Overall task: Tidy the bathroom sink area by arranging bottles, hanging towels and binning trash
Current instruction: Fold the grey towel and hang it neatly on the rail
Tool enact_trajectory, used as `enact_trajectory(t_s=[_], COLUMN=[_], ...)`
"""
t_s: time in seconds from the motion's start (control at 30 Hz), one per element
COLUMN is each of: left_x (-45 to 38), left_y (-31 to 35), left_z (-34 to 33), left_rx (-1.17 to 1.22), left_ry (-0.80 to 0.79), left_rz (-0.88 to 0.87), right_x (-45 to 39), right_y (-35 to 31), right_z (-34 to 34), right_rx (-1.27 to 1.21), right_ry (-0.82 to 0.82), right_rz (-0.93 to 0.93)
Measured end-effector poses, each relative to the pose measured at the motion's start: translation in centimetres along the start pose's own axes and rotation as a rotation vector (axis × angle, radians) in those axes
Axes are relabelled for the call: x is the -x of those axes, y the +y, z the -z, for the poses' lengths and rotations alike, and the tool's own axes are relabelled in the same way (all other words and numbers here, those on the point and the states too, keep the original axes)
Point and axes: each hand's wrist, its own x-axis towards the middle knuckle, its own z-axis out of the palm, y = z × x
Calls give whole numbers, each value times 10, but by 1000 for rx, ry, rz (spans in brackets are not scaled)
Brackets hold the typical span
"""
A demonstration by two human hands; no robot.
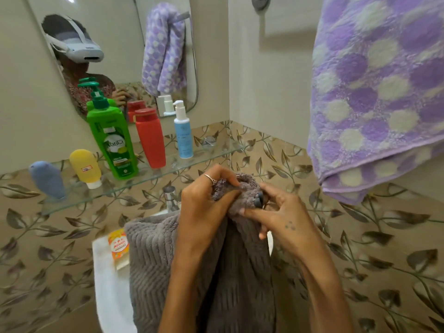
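A grey ribbed towel (153, 267) hangs down over the white sink (108, 280). My left hand (206, 203) grips its bunched top edge, and my right hand (276, 212) pinches the same bunch from the right. A purple dotted towel (377, 97) hangs on the right wall. On the glass shelf (79, 203) stand a blue tube (48, 180), a yellow tube (86, 168), a green pump bottle (113, 138), a red bottle (150, 138) and a light blue pump bottle (183, 133). An orange wrapper (119, 246) lies on the sink's rim.
A chrome tap (171, 198) stands behind the grey towel. The mirror (115, 44) above the shelf reflects the person, the purple towel and the bottles. Leaf-patterned tiles cover the lower wall.
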Motion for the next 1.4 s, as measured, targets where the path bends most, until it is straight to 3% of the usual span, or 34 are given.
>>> enact_trajectory(t_s=[0.17, 0.3, 0.37, 0.53, 0.7, 0.77, 0.87, 0.93, 1.03, 1.13, 1.4], left_x=[-16, -11, -4, -2, -5, -8, -16, -23, -29, -27, -19], left_y=[-12, -40, -50, -51, -38, -29, -19, -17, -17, -17, -34], left_z=[-9, 8, 16, 11, -12, -24, -33, -34, -38, -44, -16], left_rx=[149, -177, -294, -403, -288, -269, -299, -300, -311, -281, -113], left_ry=[-104, -317, -308, -148, 32, 34, -50, -201, -358, -424, -477], left_rz=[113, 214, 270, 273, 251, 211, 72, -17, -84, -21, 154], right_x=[-19, -32, -35, -38, -30, -29, -30, -28, -26, -28, -25], right_y=[4, 18, 21, 21, 7, 7, 10, 12, 14, 17, 24], right_z=[6, 12, 15, 26, 46, 47, 47, 51, 53, 48, 36], right_rx=[157, 161, 155, 140, 176, 182, 165, 143, 281, 411, 417], right_ry=[223, 353, 379, 294, -76, -135, -117, -136, -133, -11, 200], right_rz=[209, 231, 243, 215, 188, 118, 35, 17, 8, 19, 131])
